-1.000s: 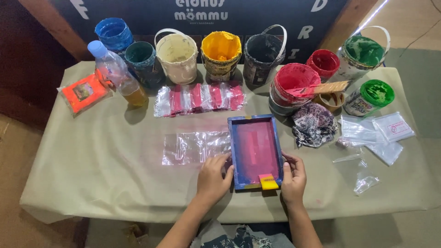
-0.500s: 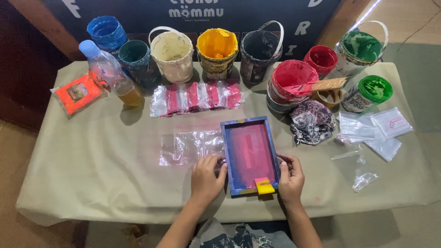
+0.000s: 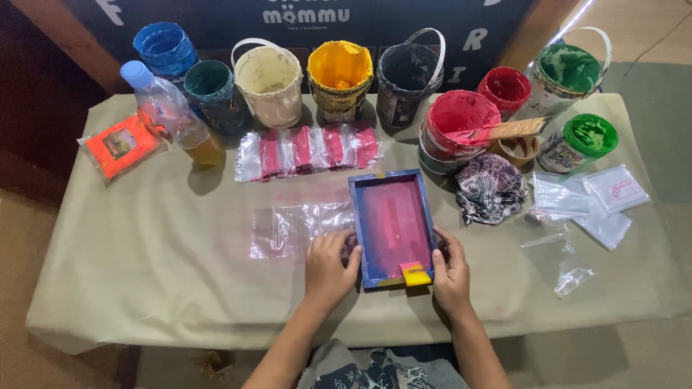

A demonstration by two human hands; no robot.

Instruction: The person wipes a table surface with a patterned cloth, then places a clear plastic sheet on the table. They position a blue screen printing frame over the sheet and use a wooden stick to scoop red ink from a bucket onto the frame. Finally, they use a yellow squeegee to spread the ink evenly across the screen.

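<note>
1. Orange flat packet (image 3: 119,145), far left on the table, pale label at its centre.
2. Clear packets with pink contents (image 3: 310,149), in a row before the buckets.
3. Clear bag with red-marked label (image 3: 615,189), right.
4. Dark sign (image 3: 317,18) with white lettering, behind the table, possibly cloth.

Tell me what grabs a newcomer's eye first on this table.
The row of paint-smeared buckets along the table's far edge, above all the yellow bucket at its middle. Then the blue-framed printing screen, stained pink, near the front edge, with the left hand and right hand at its two sides.
</note>
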